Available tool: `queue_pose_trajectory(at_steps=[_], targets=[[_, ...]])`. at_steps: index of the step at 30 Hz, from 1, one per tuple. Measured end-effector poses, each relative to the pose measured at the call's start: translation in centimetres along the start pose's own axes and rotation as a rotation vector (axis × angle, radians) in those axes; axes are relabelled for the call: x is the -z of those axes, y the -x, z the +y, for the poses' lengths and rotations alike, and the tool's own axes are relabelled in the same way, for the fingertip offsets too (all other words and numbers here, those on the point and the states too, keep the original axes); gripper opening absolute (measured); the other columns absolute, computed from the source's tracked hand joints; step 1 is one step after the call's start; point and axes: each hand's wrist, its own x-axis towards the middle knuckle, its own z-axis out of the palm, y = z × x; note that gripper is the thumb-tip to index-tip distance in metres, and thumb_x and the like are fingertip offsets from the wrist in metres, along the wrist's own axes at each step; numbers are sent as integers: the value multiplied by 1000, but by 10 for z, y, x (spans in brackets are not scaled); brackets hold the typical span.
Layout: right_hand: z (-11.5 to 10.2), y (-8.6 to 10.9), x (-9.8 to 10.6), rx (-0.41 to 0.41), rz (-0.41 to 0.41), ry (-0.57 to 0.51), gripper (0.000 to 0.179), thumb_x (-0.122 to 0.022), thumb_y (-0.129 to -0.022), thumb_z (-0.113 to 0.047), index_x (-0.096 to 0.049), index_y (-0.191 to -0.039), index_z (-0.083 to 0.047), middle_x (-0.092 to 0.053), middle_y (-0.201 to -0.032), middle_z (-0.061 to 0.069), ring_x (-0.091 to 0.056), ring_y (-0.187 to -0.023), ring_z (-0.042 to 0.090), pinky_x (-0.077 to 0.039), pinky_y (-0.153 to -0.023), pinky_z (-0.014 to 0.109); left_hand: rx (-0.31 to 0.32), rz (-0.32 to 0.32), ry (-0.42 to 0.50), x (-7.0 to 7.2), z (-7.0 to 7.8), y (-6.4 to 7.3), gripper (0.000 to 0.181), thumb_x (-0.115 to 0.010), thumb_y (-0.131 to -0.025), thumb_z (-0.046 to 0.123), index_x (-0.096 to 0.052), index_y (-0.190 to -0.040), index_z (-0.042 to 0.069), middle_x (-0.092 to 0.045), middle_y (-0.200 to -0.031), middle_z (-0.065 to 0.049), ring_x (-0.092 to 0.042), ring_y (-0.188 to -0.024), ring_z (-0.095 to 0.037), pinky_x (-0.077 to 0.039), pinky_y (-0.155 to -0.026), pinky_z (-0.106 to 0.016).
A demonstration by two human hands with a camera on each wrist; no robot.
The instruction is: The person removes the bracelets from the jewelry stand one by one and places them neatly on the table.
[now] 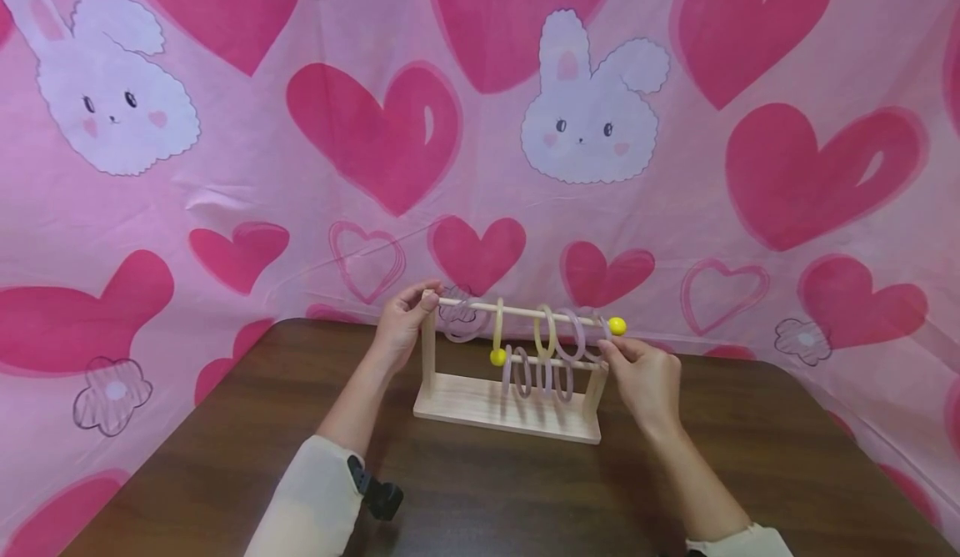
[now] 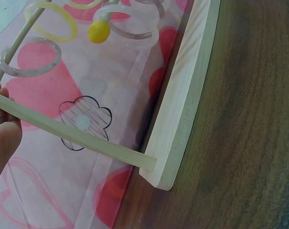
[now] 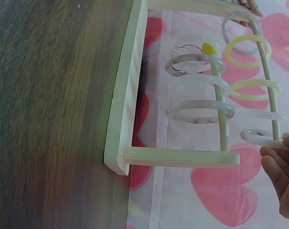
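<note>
A light wooden bangle rack (image 1: 465,403) has an upper rod and a shorter lower rod, each tipped with a yellow ball. My left hand (image 1: 397,328) grips the top of its left post, with the thumb on the near side. At the right end of the upper rod, beside the yellow ball (image 1: 617,326), my right hand (image 1: 648,382) pinches a pale lilac bangle (image 3: 261,143) between thumb and fingers. Several other bangles, pale lilac and yellow, hang on the upper rod. More purple-grey and whitish bangles hang on the lower rod, behind its yellow ball (image 1: 498,358).
The rack's base stands on a dark brown wooden table (image 1: 480,499). Behind the table hangs a pink cloth (image 1: 480,182) printed with hearts and rabbits. A black strap device (image 1: 378,490) sits at the left wrist, by the pale sleeve (image 1: 311,499).
</note>
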Motion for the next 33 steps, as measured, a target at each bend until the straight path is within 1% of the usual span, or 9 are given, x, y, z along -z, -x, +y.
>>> queue_pose_trajectory(at_steps=[4, 5, 11, 14, 18, 22, 26, 29, 33], targets=[[1, 1, 0, 52, 50, 8, 10, -79, -71, -7, -74, -77, 0, -68, -68, 10, -58, -54, 16, -39, -44, 21, -4, -5, 5, 0, 0, 1, 23, -59, -88, 0, -66, -91, 22, -66, -97, -1, -58, -94, -8, -41, -89, -23], [1, 1, 0, 62, 62, 9, 10, -79, -71, -7, -74, -77, 0, -68, -68, 11, -59, -54, 17, -39, -44, 23, -5, -5, 6, 0, 0, 1, 23, -60, -88, 0, -66, -91, 22, -66, -97, -1, -58, -94, -8, -41, -89, -23], [1, 0, 3, 84, 100, -4, 12, -78, -71, -8, -74, -77, 1, -68, -71, 13, -65, -60, 23, -42, -46, 30, -3, 2, 5, 0, 1, 2, 18, -60, -87, 1, -66, -96, 15, -64, -105, -15, -57, -94, -9, -42, -88, -23], [1, 1, 3, 90, 113, -5, 13, -78, -71, -8, -74, -78, 1, -68, -71, 14, -66, -63, 25, -44, -48, 34, 0, 3, 0, 0, 1, 2, 16, -60, -87, 1, -66, -100, 10, -63, -107, -18, -58, -94, -9, -42, -89, -24], [2, 1, 4, 89, 126, -4, 13, -79, -70, -7, -74, -79, 1, -68, -72, 14, -66, -65, 28, -44, -51, 39, 8, 7, -8, -1, 1, 1, 17, -60, -88, 0, -65, -103, 7, -59, -113, -23, -59, -96, -8, -41, -92, -25], [3, 2, 4, 86, 154, -17, 12, -78, -71, -7, -74, -79, 1, -68, -72, 13, -66, -65, 28, -45, -52, 37, 11, 11, -6, -1, 1, 1, 19, -60, -88, 1, -63, -107, 2, -56, -116, -27, -59, -96, -8, -41, -92, -25], [4, 2, 4, 85, 193, -29, 10, -77, -71, -6, -74, -79, 0, -68, -72, 12, -66, -64, 23, -44, -50, 27, 3, 7, -2, 0, 0, 1, 23, -62, -87, 3, -62, -110, -2, -59, -113, -25, -58, -96, -9, -41, -90, -24], [5, 3, 5, 76, 215, -31, 10, -77, -71, -5, -74, -79, -1, -68, -72, 10, -65, -64, 16, -42, -49, 21, -1, 4, -2, 0, 1, 2, 21, -62, -87, 4, -63, -107, 1, -60, -111, -23, -58, -95, -9, -41, -89, -24], [7, 3, 6, 68, 232, -22, 10, -77, -71, -5, -74, -79, -1, -68, -71, 10, -64, -65, 16, -42, -49, 21, 0, 2, -2, 0, 0, 1, 17, -62, -87, 3, -64, -103, 6, -60, -111, -23, -58, -95, -9, -42, -88, -23]])
